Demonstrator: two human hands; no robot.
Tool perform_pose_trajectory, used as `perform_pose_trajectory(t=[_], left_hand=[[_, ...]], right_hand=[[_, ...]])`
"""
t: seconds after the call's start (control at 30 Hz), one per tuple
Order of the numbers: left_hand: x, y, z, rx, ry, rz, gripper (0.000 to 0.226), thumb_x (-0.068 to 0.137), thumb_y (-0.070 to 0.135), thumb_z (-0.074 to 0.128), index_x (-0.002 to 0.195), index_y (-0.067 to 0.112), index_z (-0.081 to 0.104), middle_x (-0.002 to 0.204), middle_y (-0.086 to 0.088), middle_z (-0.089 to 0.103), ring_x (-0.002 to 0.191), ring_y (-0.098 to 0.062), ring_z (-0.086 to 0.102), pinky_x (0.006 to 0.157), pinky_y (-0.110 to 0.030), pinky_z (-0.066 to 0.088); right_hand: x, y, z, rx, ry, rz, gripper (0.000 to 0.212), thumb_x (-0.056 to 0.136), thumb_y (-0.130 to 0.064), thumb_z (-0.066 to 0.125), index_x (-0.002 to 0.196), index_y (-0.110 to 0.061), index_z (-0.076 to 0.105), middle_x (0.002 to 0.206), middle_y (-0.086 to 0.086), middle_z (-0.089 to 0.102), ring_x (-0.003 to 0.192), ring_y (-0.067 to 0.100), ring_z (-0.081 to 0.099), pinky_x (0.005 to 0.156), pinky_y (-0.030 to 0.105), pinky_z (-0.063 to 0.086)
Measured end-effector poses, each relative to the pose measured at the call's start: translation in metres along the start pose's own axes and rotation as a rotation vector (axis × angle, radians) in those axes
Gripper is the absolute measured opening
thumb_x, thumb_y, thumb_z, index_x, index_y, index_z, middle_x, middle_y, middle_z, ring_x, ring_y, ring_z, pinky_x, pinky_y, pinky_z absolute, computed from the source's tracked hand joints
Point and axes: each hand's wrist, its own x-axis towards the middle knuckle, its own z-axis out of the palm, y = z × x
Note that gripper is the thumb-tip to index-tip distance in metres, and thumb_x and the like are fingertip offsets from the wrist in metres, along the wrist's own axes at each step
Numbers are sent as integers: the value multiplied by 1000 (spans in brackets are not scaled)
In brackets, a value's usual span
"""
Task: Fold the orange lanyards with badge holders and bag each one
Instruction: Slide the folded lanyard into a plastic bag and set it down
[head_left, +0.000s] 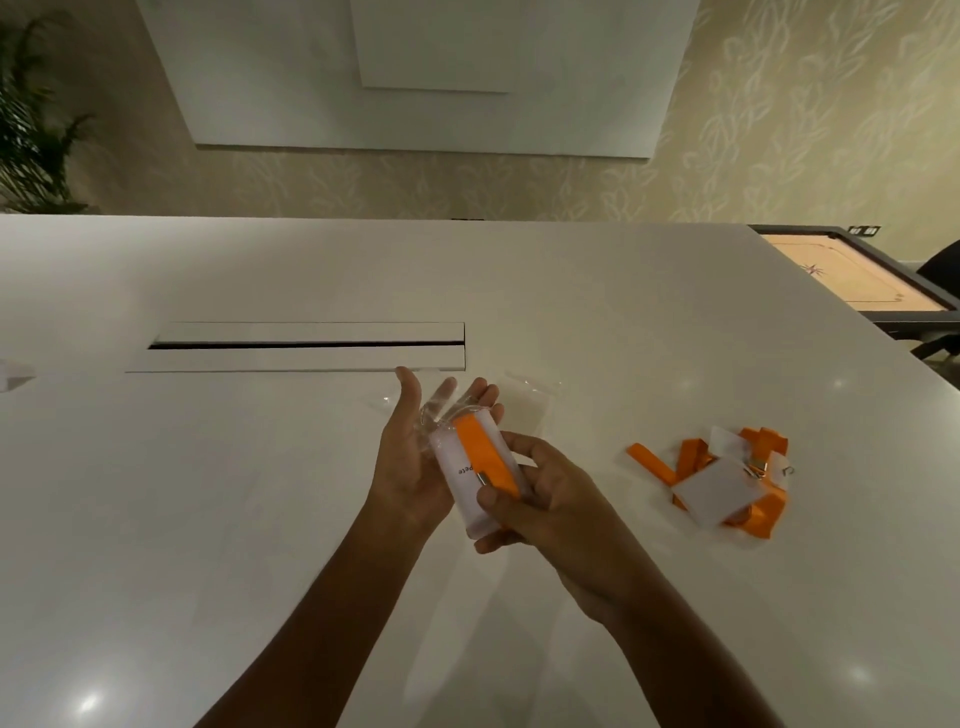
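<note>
A folded orange lanyard with its white badge holder (480, 467) sits inside a clear plastic bag, held above the white table (208, 467). My left hand (415, 462) lies open under the bag, palm up, fingers straight, with the crumpled bag mouth against them. My right hand (540, 499) grips the near end of the bagged bundle, thumb on top and fingers curled round it. To the right, a loose pile of orange lanyards with badge holders (727, 478) lies on the table.
Clear empty bags (524, 389) lie on the table just beyond my hands. A long cable hatch (306, 345) is set into the tabletop further back. A carrom board (852, 280) stands past the table's right edge. A plant (31, 130) is far left.
</note>
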Motion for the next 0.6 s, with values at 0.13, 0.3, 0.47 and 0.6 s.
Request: perform_pose_trajectory(t=[0.13, 0.3, 0.47, 0.6], left_hand=[[1, -3, -3, 34, -20, 13, 90, 84, 70, 51, 156, 18, 39, 136, -15, 64, 124, -35, 63, 105, -53, 49], [4, -3, -4, 99, -41, 41, 86, 83, 71, 47, 151, 19, 47, 129, -13, 71, 116, -32, 70, 97, -54, 57], [4, -6, -3, 94, -88, 70, 76, 88, 69, 43, 148, 22, 50, 125, -13, 71, 111, -31, 73, 84, -53, 62], [7, -10, -3, 135, -92, 95, 78, 90, 71, 45, 151, 23, 42, 120, -12, 74, 111, -32, 74, 84, -52, 62]], right_hand=[[3, -1, -1, 18, -5, -23, 61, 84, -43, 83, 139, -34, 56, 123, -9, 73, 96, 21, 82, 74, 34, 68], [7, -1, 0, 117, 43, -59, 42, 81, -44, 86, 119, -42, 68, 107, -23, 79, 98, 13, 81, 71, 29, 67], [13, -2, 4, 182, 244, -36, 60, 67, -48, 93, 118, -24, 72, 94, -7, 84, 87, 19, 84, 62, 29, 66], [18, -2, 10, 176, 312, -22, 56, 70, -43, 93, 117, -22, 71, 91, -13, 84, 87, 13, 83, 65, 26, 65]])
